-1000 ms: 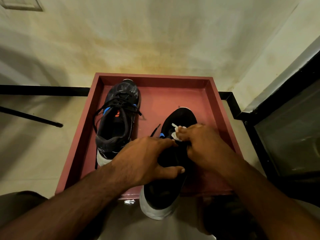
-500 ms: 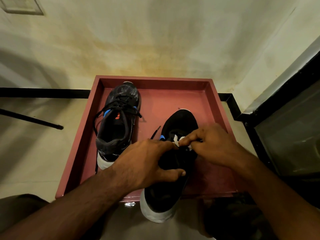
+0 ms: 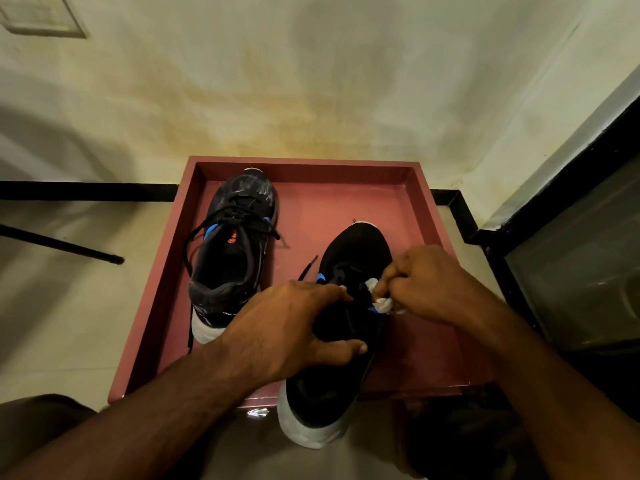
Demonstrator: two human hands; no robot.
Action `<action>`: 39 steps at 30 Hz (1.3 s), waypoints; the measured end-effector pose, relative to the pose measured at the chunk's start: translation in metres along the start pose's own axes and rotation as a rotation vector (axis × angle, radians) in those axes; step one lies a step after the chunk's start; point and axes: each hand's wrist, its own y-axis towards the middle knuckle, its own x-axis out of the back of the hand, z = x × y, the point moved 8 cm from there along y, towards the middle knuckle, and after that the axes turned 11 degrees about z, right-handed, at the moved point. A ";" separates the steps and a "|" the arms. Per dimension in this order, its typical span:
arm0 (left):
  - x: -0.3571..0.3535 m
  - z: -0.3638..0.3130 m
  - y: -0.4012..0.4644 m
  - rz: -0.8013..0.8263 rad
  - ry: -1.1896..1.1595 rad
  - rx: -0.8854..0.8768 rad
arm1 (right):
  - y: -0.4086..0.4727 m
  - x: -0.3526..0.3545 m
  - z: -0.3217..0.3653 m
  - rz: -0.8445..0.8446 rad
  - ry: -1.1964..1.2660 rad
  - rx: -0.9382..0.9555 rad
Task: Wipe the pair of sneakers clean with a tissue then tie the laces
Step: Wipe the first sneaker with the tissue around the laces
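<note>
Two black sneakers with white soles lie in a red-brown tray [image 3: 420, 188]. The left sneaker [image 3: 235, 251] lies alone on the tray's left side with its laces loose. The right sneaker [image 3: 356, 251] points away from me, its heel hanging over the tray's near rim. My left hand [image 3: 294, 327] grips this shoe around its collar, thumb on the right side. My right hand [image 3: 426, 282] pinches a crumpled white tissue [image 3: 381, 299] against the shoe's right side, near the blue lace eyelet.
The tray sits on a pale floor against a stained wall with a black skirting strip [image 3: 86, 191]. A thin black rod [image 3: 62, 245] lies at the left. A dark-framed glass panel [image 3: 571, 271] stands close on the right. A small shiny scrap [image 3: 258, 412] lies below the tray's near rim.
My right hand has slid the tissue from the middle of the laces toward me and to the shoe's right side. My left hand keeps the same hold.
</note>
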 end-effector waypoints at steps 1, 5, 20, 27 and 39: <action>0.000 0.000 0.000 0.001 -0.001 -0.001 | -0.002 0.006 -0.004 -0.048 0.043 0.006; 0.000 -0.001 0.001 0.013 0.004 0.002 | -0.007 0.012 -0.002 -0.256 0.021 0.102; 0.003 -0.004 0.000 -0.036 -0.019 0.024 | -0.002 -0.005 0.009 -0.126 -0.152 0.113; -0.002 0.000 0.000 -0.036 -0.180 0.091 | -0.006 0.016 -0.007 -0.301 0.129 0.109; -0.008 0.006 0.000 0.000 -0.279 0.104 | 0.010 -0.012 -0.005 -0.018 -0.021 0.059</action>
